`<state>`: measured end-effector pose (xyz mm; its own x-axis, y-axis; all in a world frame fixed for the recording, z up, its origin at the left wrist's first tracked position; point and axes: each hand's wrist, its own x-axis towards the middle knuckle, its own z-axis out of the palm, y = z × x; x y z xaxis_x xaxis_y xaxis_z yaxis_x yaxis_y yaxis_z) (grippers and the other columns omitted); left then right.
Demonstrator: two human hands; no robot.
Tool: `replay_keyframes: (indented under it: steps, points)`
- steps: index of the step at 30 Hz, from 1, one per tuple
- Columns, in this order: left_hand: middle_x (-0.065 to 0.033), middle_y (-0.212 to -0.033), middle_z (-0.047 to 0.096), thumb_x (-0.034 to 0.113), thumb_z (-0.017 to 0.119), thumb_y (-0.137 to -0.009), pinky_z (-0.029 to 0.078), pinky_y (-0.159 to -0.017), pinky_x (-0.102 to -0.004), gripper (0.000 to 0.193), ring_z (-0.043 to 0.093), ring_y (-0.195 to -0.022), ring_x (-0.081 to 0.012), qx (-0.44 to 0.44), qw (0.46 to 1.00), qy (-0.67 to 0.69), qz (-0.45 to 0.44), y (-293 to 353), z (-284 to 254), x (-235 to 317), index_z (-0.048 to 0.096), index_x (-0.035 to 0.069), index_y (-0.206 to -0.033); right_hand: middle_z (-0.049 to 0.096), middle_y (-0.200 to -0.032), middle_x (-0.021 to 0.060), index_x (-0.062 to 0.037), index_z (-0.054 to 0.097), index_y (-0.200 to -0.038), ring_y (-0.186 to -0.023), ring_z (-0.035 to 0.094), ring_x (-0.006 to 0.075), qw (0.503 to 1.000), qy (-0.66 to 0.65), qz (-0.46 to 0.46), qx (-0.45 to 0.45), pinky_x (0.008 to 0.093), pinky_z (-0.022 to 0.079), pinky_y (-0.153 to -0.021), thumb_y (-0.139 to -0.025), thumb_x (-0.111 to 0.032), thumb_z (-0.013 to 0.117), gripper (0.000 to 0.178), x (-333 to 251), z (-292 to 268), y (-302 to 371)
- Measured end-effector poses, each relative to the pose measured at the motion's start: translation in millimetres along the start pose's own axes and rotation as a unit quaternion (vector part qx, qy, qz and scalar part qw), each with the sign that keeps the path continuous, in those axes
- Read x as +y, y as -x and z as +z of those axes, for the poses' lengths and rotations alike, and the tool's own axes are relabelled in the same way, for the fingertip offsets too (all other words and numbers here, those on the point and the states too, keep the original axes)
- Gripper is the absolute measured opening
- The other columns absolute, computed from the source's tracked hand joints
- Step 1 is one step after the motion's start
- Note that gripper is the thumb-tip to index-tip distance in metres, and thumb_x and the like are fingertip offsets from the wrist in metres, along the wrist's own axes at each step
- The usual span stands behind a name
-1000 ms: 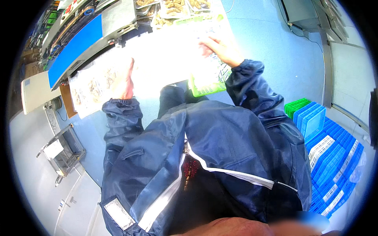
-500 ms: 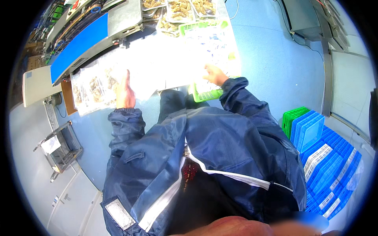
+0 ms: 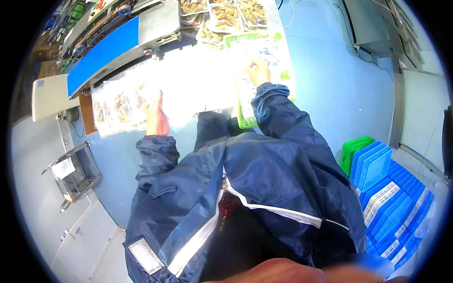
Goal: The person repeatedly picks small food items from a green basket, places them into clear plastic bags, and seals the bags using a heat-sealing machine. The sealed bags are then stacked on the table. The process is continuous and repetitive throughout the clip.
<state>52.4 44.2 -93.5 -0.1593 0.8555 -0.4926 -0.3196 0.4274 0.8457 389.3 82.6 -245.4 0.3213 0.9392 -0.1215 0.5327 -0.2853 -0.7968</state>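
My left hand (image 3: 158,116) rests at the right end of a row of clear plastic bags (image 3: 118,106) holding brown food pieces. Its visible finger is stretched out along the bags; glare hides part of the hand's edge. My right hand (image 3: 258,72) is over the green basket (image 3: 247,122), where small white and blue packets (image 3: 269,57) lie. Its fingers are bent together, and whatever may be between them is too small or too washed out to make out. Between the hands the white tabletop (image 3: 188,85) is overexposed.
Packs of brown food pieces (image 3: 225,18) are stacked at the table's far end. A machine with a blue belt (image 3: 106,56) borders the table at the far left. Blue crates (image 3: 391,203) and green crates (image 3: 351,151) stand at the right; a metal frame (image 3: 78,170) stands at the left.
My right hand has moved farther away over the basket, and its fingers have curled in. The left hand stays beside the bags. The whole view has shifted slightly.
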Motion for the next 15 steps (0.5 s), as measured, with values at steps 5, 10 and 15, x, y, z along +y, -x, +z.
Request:
replay_keyframes:
  steps: [5,10,15]
  points:
    - [-0.0139,-0.150,0.039,0.031,0.062,-0.095,0.022,-0.116,-0.0338,0.063,0.033,-0.140,-0.0228,0.012,0.999,0.039,-0.017,-2,-5,-5,0.040,-0.005,-0.142,0.064,-0.089,0.0156,-0.0078,0.068,-0.078,-0.090,0.062,0.0349,0.982,0.169,-0.027,0.082,0.0419,0.048,-0.079,-0.071,-0.032,0.077,0.027,-35,2,5]
    - [-0.0139,-0.144,0.045,0.033,0.059,-0.097,0.033,-0.111,-0.0343,0.060,0.042,-0.133,-0.0229,-0.009,0.999,0.028,-0.029,-5,-2,0,0.042,-0.004,-0.141,0.066,-0.087,0.0150,-0.0082,0.071,-0.083,-0.088,0.064,0.0329,0.996,0.083,0.021,0.010,0.0411,0.050,-0.080,-0.074,-0.030,0.075,0.024,-15,1,-13]
    - [-0.0135,-0.139,0.050,0.034,0.056,-0.098,0.044,-0.103,-0.0355,0.057,0.052,-0.124,-0.0233,-0.057,0.991,0.101,-0.072,2,-14,4,0.043,-0.002,-0.140,0.066,-0.079,0.0123,-0.0069,0.069,-0.085,-0.076,0.064,0.0269,0.993,-0.098,0.062,-0.025,0.0359,0.050,-0.071,-0.076,-0.021,0.074,0.018,-21,-37,6]
